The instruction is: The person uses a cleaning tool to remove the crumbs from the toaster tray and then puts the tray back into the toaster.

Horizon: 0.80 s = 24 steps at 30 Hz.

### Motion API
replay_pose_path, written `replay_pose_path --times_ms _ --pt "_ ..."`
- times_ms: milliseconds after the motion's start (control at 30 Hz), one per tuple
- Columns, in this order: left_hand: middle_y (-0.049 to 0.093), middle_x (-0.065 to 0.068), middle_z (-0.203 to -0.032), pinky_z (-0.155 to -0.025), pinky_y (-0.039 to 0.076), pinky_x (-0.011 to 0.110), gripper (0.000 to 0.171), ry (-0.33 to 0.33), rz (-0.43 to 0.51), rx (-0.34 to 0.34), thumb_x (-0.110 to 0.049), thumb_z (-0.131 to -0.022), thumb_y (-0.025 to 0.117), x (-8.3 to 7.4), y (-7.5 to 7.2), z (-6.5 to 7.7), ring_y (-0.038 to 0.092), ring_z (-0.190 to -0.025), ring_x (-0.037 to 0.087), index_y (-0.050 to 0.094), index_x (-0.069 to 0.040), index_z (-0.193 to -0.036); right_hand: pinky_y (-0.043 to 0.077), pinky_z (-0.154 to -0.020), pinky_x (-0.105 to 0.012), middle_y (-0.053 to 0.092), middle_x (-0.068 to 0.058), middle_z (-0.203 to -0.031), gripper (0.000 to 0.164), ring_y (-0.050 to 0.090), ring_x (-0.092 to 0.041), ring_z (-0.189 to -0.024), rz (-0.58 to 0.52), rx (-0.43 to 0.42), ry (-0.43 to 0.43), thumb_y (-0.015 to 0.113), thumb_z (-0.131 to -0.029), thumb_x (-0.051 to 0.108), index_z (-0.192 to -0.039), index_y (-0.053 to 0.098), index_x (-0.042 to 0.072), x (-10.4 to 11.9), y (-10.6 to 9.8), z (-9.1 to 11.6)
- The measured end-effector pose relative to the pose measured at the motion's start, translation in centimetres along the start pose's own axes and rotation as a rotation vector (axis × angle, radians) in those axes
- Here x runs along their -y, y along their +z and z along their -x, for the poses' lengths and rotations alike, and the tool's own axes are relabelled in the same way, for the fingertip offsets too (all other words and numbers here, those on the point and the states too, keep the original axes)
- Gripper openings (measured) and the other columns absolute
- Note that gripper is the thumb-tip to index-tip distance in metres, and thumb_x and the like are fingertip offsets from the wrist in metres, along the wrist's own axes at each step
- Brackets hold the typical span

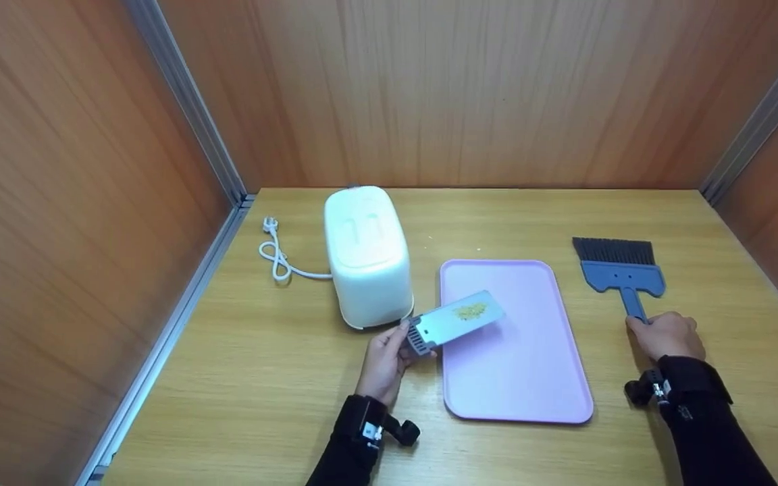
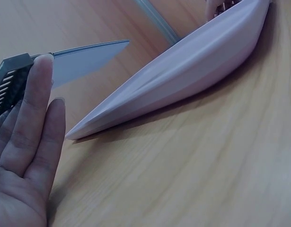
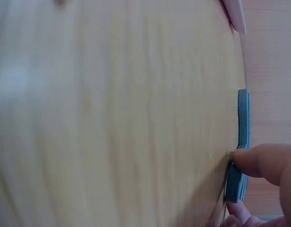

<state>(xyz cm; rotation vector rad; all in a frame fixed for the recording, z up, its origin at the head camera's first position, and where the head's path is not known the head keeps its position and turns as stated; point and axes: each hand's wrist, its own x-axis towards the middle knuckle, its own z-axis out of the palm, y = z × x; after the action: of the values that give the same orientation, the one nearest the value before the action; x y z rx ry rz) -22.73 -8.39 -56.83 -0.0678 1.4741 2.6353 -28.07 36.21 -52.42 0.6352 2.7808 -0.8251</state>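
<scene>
My left hand (image 1: 383, 364) pinches the grey slotted end of a flat metal crumb tray (image 1: 439, 329), thumb on top and fingers beneath. A small heap of greenish-yellow crumbs (image 1: 470, 311) lies near its far end. The crumb tray is held over the left part of a pink serving tray (image 1: 517, 378), and the left wrist view shows it raised above the table. On the right, my right hand (image 1: 670, 336) grips the handle of a blue brush (image 1: 622, 275) with dark bristles pointing away from me. In the right wrist view the thumb presses on the blue handle (image 3: 243, 118).
A white toaster (image 1: 369, 263) with its top covered stands left of the pink tray, close to the crumb tray's grey end. Its white cord and plug (image 1: 275, 253) lie coiled to the left. Wooden panels (image 1: 470, 94) wall the table at the back and sides.
</scene>
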Motion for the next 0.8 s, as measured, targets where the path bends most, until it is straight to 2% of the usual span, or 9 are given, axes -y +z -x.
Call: replay_pose_path --times_ms 100,200,367,433,533,667,733,800 --pt "0.07 0.021 -0.113 -0.082 0.059 0.04 0.042 -0.006 -0.002 -0.008 -0.028 -0.103 0.052 0.0 0.1 0.0 0.073 -0.087 0.026 0.059 0.006 -0.125 0.039 -0.057 -0.032 0.042 -0.019 -0.094 0.047 0.049 -0.027 -0.071 -0.012 -0.007 -0.022 0.05 -0.095 0.047 -0.082 0.064 0.004 -0.5 -0.1 0.0" --pt "0.07 0.02 -0.112 -0.083 0.058 0.038 0.04 -0.009 -0.012 -0.021 -0.028 -0.102 0.053 -0.1 0.1 0.1 0.073 -0.084 0.024 0.059 0.006 -0.125 0.037 -0.052 -0.029 0.048 -0.011 -0.079 0.044 0.049 -0.021 -0.061 -0.026 -0.02 -0.036 0.05 -0.095 0.043 -0.068 0.058 0.01 -0.6 0.0 -0.1" --pt "0.069 0.02 -0.115 -0.084 0.058 0.039 0.041 -0.011 -0.021 -0.015 -0.028 -0.103 0.052 -0.1 0.1 0.1 0.072 -0.091 0.026 0.058 0.006 -0.126 0.039 -0.048 -0.028 0.051 0.003 -0.057 0.039 0.051 -0.016 -0.053 -0.075 -0.025 -0.025 0.051 -0.094 0.038 -0.065 0.054 0.012 -0.4 -0.3 0.1" --pt "0.069 0.02 -0.116 -0.084 0.058 0.039 0.042 -0.01 -0.023 -0.01 -0.028 -0.103 0.051 -0.1 0.2 0.0 0.072 -0.093 0.027 0.058 0.006 -0.127 0.043 -0.049 -0.029 0.055 0.002 -0.058 0.037 0.055 -0.016 -0.054 -0.102 -0.02 -0.018 0.051 -0.095 0.037 -0.07 0.056 0.01 -0.4 -0.7 0.3" --pt "0.069 0.021 -0.115 -0.084 0.058 0.041 0.042 -0.009 -0.024 0.0 -0.027 -0.104 0.05 0.0 0.2 0.0 0.072 -0.093 0.026 0.058 0.007 -0.127 0.048 -0.049 -0.03 0.059 0.0 -0.059 0.033 0.06 -0.017 -0.054 -0.122 -0.063 -0.046 0.05 -0.094 0.033 -0.078 0.058 0.005 -0.4 -1.0 0.6" --pt "0.069 0.021 -0.116 -0.085 0.058 0.044 0.042 -0.009 -0.02 0.011 -0.027 -0.105 0.049 0.0 0.1 -0.1 0.072 -0.095 0.027 0.057 0.007 -0.128 0.052 -0.049 -0.031 0.064 -0.008 -0.072 0.04 0.063 -0.016 -0.056 -0.151 -0.124 -0.052 0.05 -0.093 0.029 -0.106 0.057 -0.008 -0.2 -1.1 0.8" --pt "0.068 0.021 -0.117 -0.085 0.058 0.042 0.042 -0.007 -0.021 0.006 -0.027 -0.104 0.049 -0.1 0.1 -0.1 0.071 -0.098 0.027 0.057 0.007 -0.128 0.054 -0.051 -0.031 0.064 -0.012 -0.083 0.051 0.063 -0.016 -0.059 -0.18 -0.124 -0.021 0.05 -0.094 0.029 -0.126 0.05 -0.011 0.1 -1.1 0.8" --pt "0.068 0.021 -0.118 -0.085 0.058 0.041 0.042 0.0 -0.021 0.001 -0.027 -0.104 0.05 0.0 0.0 -0.1 0.071 -0.099 0.028 0.057 0.007 -0.128 0.055 -0.052 -0.03 0.063 -0.015 -0.09 0.059 0.063 -0.016 -0.06 -0.197 -0.126 0.002 0.05 -0.094 0.029 -0.138 0.042 -0.01 0.4 -1.1 0.6"
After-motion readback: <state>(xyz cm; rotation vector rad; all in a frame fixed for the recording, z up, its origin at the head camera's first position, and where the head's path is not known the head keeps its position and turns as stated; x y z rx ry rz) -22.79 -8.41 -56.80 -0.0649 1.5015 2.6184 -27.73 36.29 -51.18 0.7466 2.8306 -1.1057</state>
